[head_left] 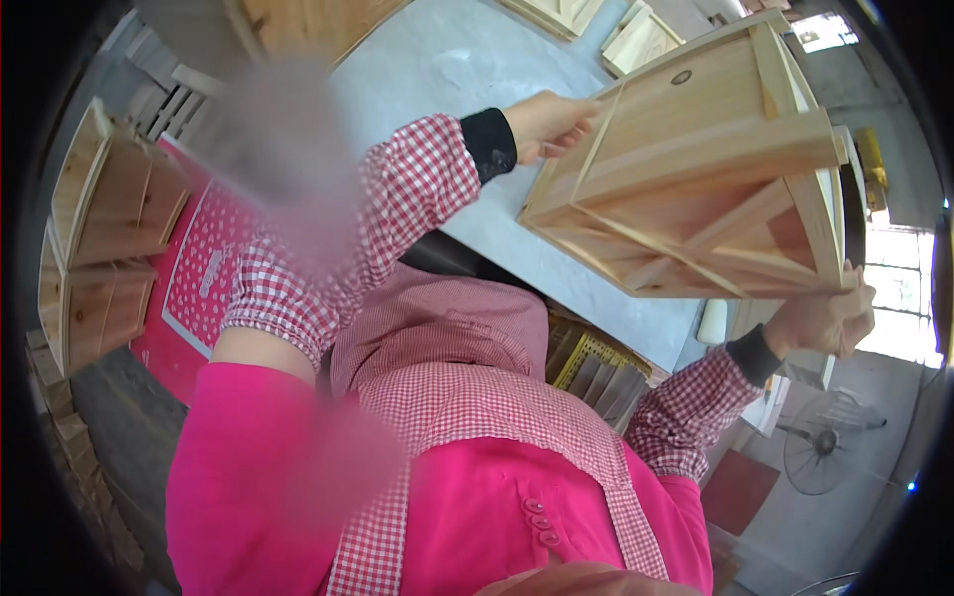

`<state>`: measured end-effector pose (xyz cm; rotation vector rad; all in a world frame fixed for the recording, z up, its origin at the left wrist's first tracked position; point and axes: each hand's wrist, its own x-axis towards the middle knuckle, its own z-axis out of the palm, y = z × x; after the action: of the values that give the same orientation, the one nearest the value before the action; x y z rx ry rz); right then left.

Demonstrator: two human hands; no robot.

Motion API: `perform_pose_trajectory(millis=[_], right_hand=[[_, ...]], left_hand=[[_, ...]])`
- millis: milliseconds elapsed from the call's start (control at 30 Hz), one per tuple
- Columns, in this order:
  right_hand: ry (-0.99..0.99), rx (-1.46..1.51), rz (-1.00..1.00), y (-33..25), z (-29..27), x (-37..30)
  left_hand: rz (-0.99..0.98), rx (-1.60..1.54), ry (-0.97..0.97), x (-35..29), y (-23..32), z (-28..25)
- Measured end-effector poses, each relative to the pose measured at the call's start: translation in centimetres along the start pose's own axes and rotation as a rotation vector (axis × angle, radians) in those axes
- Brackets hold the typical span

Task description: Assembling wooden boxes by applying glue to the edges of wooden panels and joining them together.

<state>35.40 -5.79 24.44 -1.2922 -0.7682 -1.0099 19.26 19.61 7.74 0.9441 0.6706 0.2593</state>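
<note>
A pale wooden crate [696,169] with cross braces on one side is tilted over the worktable [437,79]. At its lower right corner, my right hand [825,316] is closed around the edge. My left hand [552,124] is at the crate's left edge, its fingers curled and pressed together. Whatever may be between those fingers is too small to make out. A dark round knot or hole [681,77] shows on the crate's upper face.
Wooden boxes [114,199] are stacked at the left, beside a pink printed sheet [214,258]. More wooden pieces [641,40] lie at the table's far side. A white cylindrical object [712,322] stands by the table's right edge. A fan [825,442] is at the right.
</note>
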Motion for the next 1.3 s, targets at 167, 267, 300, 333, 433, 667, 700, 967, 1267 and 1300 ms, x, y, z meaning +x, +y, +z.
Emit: perform_pose_trajectory(millis=[167, 267, 300, 333, 433, 667, 700, 967, 1267, 1300], right_hand=[[-0.013, -0.018, -0.048, -0.2, -2.9, -0.6], [0.069, -0.137, -0.015, -1.9, -3.8, -0.3], [0.012, -0.271, -0.018, -1.7, -4.3, -0.4], [-0.056, -0.385, -0.031, -0.8, -5.0, 0.1], [-0.166, -0.592, 0.120, -0.1, -6.3, -0.8], [0.232, -0.284, 0.627, -1.3, -4.7, -1.8], [0.251, -0.288, 0.615, 0.1, -5.0, -1.8], [-0.263, -0.063, 0.608, 7.4, 0.6, 2.4], [-0.498, 0.270, 0.742, 7.1, 2.6, 1.8], [-0.487, 0.275, 0.745, 6.9, 2.5, 1.7]], left_hand=[[-0.087, -0.041, -0.158, -2.3, 0.2, 1.9], [0.323, -0.026, -0.308, -6.8, 6.4, 0.5], [0.421, 0.125, -0.245, -6.6, 8.4, -0.2], [0.540, 0.259, -0.172, -5.7, 9.9, 0.5], [0.591, 0.377, 0.019, -2.9, 12.8, 3.9], [0.575, 0.281, -0.244, -1.9, 14.0, 14.7], [0.567, 0.359, -0.236, -2.0, 13.5, 15.2], [0.786, 0.522, 0.242, -14.3, 8.3, 13.4], [0.598, 0.378, 0.299, -13.3, 12.3, 11.6], [0.621, 0.284, 0.300, -11.1, 13.2, 12.8]])
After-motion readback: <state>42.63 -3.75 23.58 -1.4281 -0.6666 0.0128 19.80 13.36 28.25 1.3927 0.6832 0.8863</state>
